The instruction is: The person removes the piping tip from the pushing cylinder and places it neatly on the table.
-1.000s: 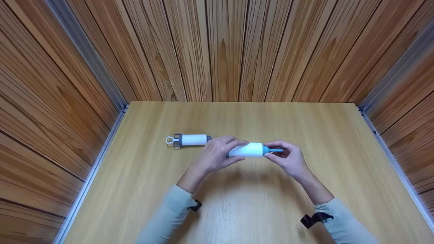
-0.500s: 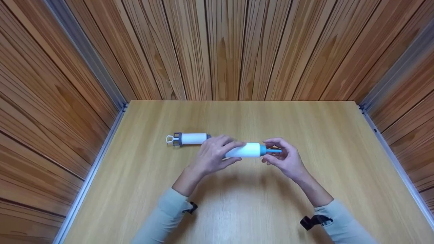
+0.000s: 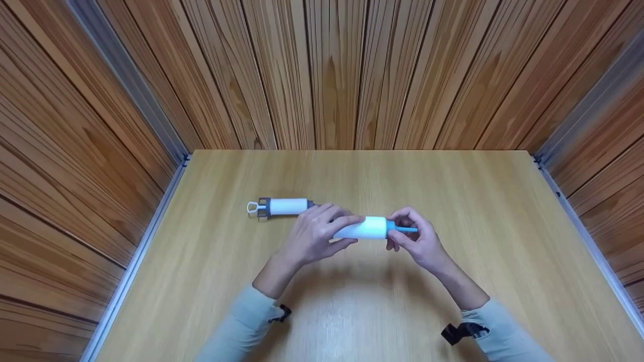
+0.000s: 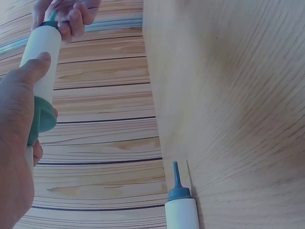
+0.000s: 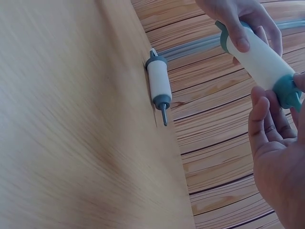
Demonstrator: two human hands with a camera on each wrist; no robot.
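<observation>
A large syringe with a white barrel (image 3: 366, 228) and a blue-green collar (image 4: 44, 117) is held above the table, nozzle end toward the right. My left hand (image 3: 314, 234) grips it around the barrel and collar end, thumb along the barrel in the left wrist view. At the other end my right hand (image 3: 420, 241) pinches the blue nozzle cap (image 3: 391, 227) between thumb and fingers. The thin nozzle tip (image 3: 408, 229) points past the right hand's fingers. The left hand hides the plunger end in the head view.
A second syringe (image 3: 288, 206) with grey-blue ends and a white ring handle lies on the wooden table (image 3: 453, 186), behind the left hand. Wood-plank walls (image 3: 334, 75) with metal corner rails stand at the back and sides.
The held syringe has come slightly nearer and tilted a little, nozzle end lower. The right fingers have loosened and closed again around the nozzle cap. The second syringe has stayed in place.
</observation>
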